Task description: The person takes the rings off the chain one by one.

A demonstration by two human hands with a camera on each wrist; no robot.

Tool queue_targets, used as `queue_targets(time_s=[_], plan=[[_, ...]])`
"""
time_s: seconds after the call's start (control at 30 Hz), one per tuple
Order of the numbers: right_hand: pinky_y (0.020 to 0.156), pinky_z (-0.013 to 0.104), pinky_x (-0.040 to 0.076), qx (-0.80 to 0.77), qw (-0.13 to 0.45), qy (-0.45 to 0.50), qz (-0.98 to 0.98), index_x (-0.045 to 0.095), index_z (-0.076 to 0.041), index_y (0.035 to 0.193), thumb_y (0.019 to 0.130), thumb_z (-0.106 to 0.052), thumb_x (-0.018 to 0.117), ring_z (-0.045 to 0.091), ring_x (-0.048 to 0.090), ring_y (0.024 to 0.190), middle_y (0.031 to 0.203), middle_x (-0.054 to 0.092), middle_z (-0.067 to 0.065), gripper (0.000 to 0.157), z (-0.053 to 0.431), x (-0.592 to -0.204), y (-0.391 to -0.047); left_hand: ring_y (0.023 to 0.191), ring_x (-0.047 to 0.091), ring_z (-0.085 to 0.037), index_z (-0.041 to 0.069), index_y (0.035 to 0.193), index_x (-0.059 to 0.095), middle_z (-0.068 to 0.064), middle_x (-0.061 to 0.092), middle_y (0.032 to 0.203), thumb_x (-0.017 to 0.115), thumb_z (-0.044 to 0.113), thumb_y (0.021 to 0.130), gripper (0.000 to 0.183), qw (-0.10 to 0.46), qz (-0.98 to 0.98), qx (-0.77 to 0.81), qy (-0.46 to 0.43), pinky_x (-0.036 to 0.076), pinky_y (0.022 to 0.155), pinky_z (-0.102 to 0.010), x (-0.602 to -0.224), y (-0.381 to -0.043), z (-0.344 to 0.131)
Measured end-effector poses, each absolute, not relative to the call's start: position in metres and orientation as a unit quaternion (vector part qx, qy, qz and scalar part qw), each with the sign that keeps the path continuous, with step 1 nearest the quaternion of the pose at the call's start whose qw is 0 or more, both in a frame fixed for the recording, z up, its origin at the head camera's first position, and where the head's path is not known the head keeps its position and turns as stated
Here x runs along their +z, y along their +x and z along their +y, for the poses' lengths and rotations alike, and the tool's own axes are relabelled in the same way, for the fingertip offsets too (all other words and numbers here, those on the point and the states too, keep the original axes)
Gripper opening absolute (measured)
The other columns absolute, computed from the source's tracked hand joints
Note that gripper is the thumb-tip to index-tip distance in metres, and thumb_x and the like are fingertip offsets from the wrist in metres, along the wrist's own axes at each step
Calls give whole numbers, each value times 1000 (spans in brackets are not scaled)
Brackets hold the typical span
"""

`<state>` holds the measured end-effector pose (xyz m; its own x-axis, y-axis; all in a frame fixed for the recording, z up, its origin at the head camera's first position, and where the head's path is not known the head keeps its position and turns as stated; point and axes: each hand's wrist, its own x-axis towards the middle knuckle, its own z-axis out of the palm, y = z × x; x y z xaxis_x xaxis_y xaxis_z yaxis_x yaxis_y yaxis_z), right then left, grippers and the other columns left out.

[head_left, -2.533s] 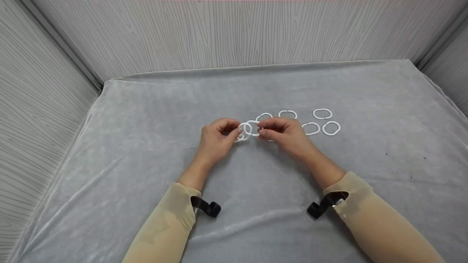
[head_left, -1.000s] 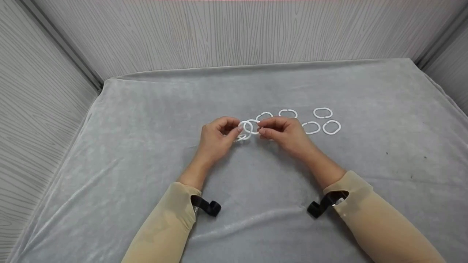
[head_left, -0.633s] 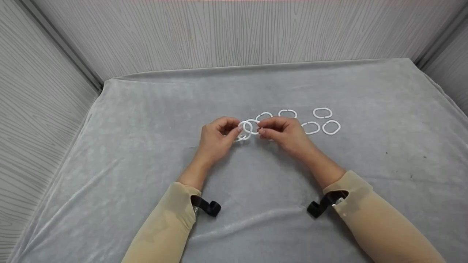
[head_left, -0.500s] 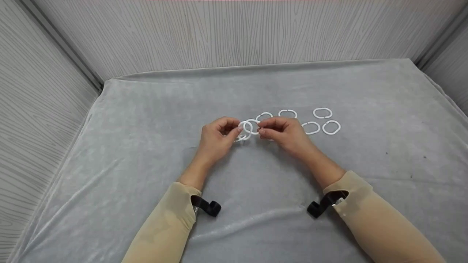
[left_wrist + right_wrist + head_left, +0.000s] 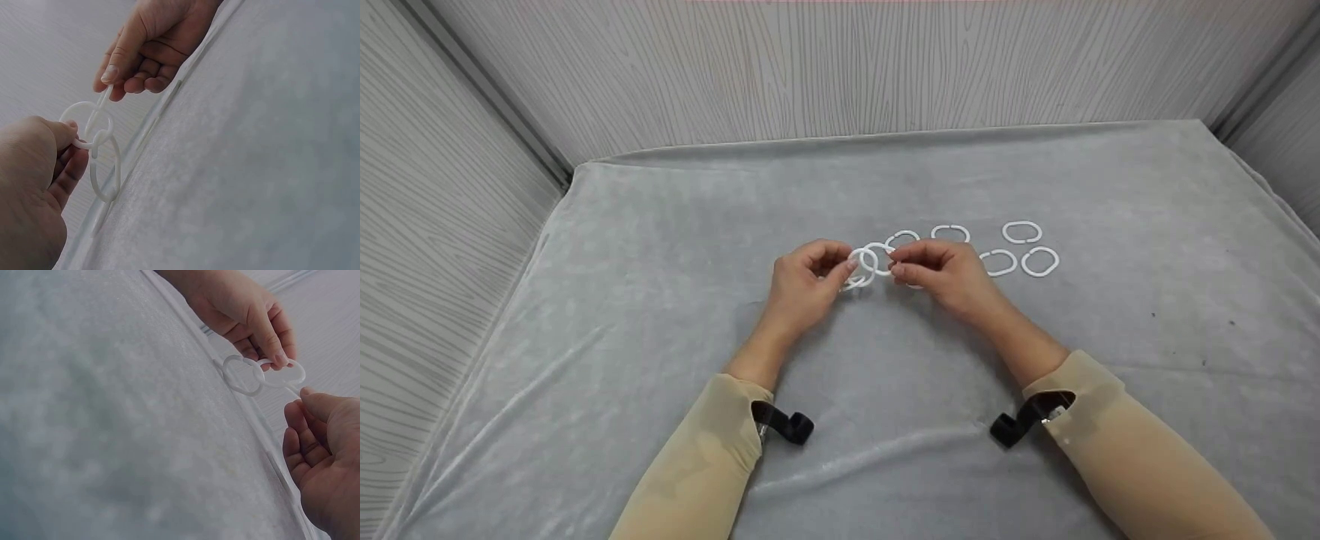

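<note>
White plastic split chain links join between my hands. My left hand [image 5: 802,289] pinches one link [image 5: 84,103] between thumb and fingers. Through it passes a second link [image 5: 880,245], whose right side my right hand [image 5: 949,276] pinches with thumb and forefinger. Below the left-held link hangs another joined link [image 5: 117,163], plainer in the left wrist view. A further piece [image 5: 101,218] shows under that one, partly hidden. In the right wrist view, the hanging link [image 5: 226,372] is beside my left fingertips. The gap of the right-held link is not clear.
Loose white links lie on the grey cloth [image 5: 870,420] behind and right of my right hand: one link [image 5: 950,227], another [image 5: 997,251], one farther back [image 5: 1021,223] and one at the right [image 5: 1057,261]. A link [image 5: 902,232] is partly covered. A pale wood-grain wall [image 5: 840,67] stands behind.
Both hands keep nearly the same place and pinch throughout. The link in the right hand has tilted slightly, its far edge now a little higher in the head view. The loose links lie unmoved.
</note>
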<state>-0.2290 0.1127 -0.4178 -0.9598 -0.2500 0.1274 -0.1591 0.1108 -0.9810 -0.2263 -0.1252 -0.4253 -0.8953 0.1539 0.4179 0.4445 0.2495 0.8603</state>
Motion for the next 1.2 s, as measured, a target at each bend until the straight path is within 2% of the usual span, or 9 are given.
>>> queue_targets(time_s=[0.17, 0.5, 0.73, 1.0, 1.2], plan=[[74, 24, 56, -652, 35, -135, 745, 73, 14, 114, 93, -3, 81, 12, 71, 82, 89, 76, 0, 28, 113, -417, -229, 79, 66, -15, -4, 104, 77, -6, 75, 92, 79, 5, 96, 13, 129, -783, -578, -191, 54, 73, -25, -425, -226, -125], [75, 25, 56, -643, 27, -137, 753, 74, 12, 113, 93, -4, 81, 12, 71, 82, 90, 77, 3, 27, 114, -418, -229, 79, 68, -16, -5, 103, 77, -7, 76, 91, 79, 2, 94, 11, 142, -776, -584, -193, 54, 73, -24, -427, -228, -125], [75, 25, 56, -642, 29, -144, 752, 73, 13, 113, 93, -2, 80, 12, 72, 82, 91, 77, 4, 26, 113, -419, -229, 77, 67, -16, -1, 102, 78, -5, 76, 90, 79, 4, 95, 9, 162, -768, -595, -173, 54, 71, -24, -426, -228, -126], [76, 27, 57, -645, 48, -148, 748, 72, 15, 113, 94, 1, 78, 12, 72, 83, 91, 77, 4, 25, 112, -418, -229, 77, 68, -16, -3, 102, 77, -5, 76, 90, 79, 3, 94, 11, 190, -767, -596, -143, 53, 71, -24, -425, -228, -126], [76, 25, 56, -638, 58, -150, 753, 74, 12, 113, 93, 0, 79, 12, 72, 84, 94, 78, 5, 24, 113, -418, -229, 78, 68, -16, 1, 101, 78, -5, 76, 90, 79, 5, 94, 8, 212, -769, -589, -129, 53, 73, -24, -426, -229, -127]])
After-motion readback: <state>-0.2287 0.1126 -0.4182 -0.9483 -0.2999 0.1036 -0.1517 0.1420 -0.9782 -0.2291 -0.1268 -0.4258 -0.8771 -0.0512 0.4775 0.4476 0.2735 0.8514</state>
